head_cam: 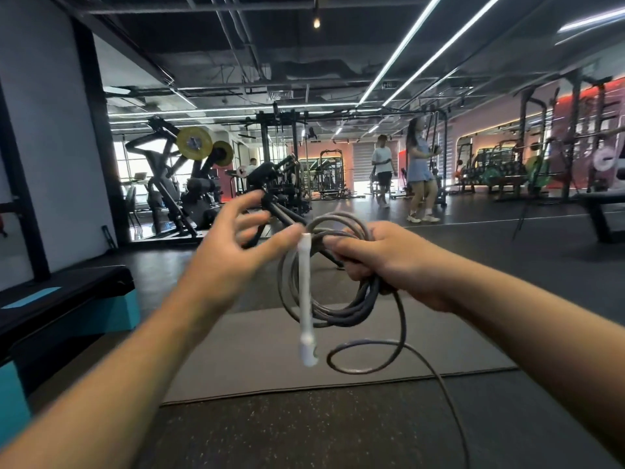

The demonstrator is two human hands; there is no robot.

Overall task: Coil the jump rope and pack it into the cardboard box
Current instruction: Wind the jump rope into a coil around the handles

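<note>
Above one grey mat [257, 360], right hand [389, 262] is clenching one coiled rope [341, 309]; left hand [233, 252], fingers spread, is touching one white handle [306, 299].

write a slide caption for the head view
Right hand grips the coiled grey jump rope, its white handle hanging, while the open left hand reaches in above a gym mat.

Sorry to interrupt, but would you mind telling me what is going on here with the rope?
A person in a gym is coiling a grey jump rope. The right hand grips the gathered loops, while the left hand, fingers spread, touches the top of the white handle hanging down. One loose length trails toward the floor mat. No cardboard box is in view.
</note>
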